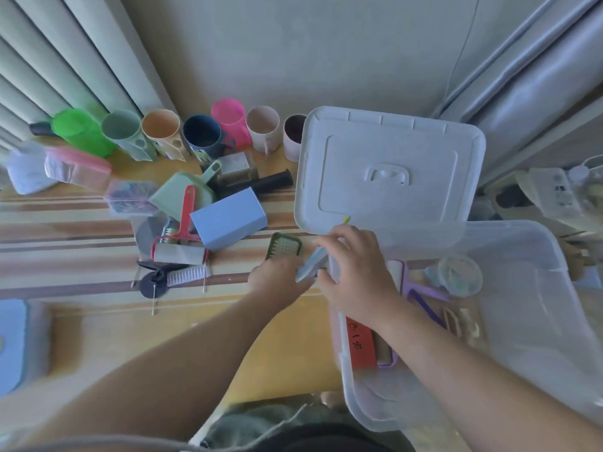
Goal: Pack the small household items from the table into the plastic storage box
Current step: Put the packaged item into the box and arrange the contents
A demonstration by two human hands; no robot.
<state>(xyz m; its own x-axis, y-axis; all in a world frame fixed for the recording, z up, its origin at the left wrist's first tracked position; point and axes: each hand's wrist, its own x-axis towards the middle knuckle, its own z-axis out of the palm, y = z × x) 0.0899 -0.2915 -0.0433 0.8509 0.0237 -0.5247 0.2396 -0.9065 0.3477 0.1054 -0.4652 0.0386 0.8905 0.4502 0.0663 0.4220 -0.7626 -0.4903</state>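
Note:
The clear plastic storage box stands at the right, open, with a purple lint roller, a round clear tub and a red label inside. Its white lid leans behind it. At the box's left rim both hands meet on a slim pale grey-blue tool. My left hand holds its lower end; my right hand closes over its upper end. A green grater insert lies on the table just beyond my left hand.
A row of coloured cups lines the wall. Left of the box lie a blue box, a green dustpan, a red lint roller, a black handle, a brush and zip bags.

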